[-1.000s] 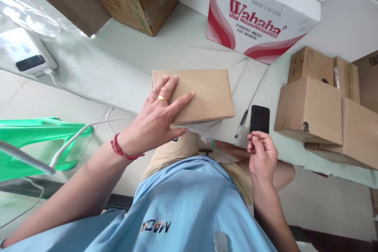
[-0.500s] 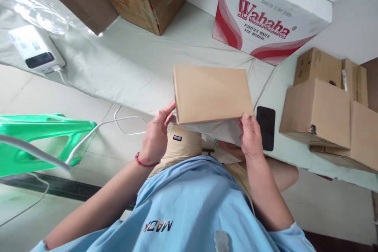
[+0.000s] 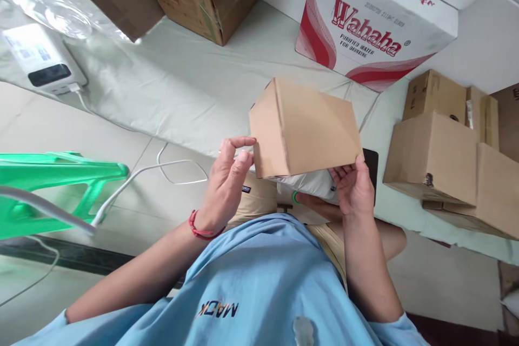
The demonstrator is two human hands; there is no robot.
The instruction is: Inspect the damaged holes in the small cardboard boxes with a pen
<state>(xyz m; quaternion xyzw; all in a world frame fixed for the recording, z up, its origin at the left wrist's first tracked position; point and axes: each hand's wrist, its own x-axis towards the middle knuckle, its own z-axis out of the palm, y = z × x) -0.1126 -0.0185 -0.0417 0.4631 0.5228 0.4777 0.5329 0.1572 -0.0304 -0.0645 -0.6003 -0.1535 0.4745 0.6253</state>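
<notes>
A plain brown cardboard box (image 3: 318, 132) is held up in front of me, tilted, with its left side face turned into view. My right hand (image 3: 354, 186) grips its lower right corner, thumb on the front and fingers underneath. At the box's left side, my left hand (image 3: 229, 184) touches the edge with its fingertips, the index finger stretched out and the thumb apart from it. Below the box lies something white, like a plastic bag (image 3: 318, 184), partly hidden.
A black phone (image 3: 371, 173) lies beyond my right hand on the pale cloth (image 3: 174, 81). Several cartons (image 3: 436, 157) stand at the right, a Wahaha box (image 3: 365, 32) at the back. A white power bank (image 3: 44, 59) with a cable and a green stool (image 3: 60, 189) are at the left.
The box has turned, showing its left side face, and has moved slightly right with my right hand. My left hand's fingers have spread at its edge.
</notes>
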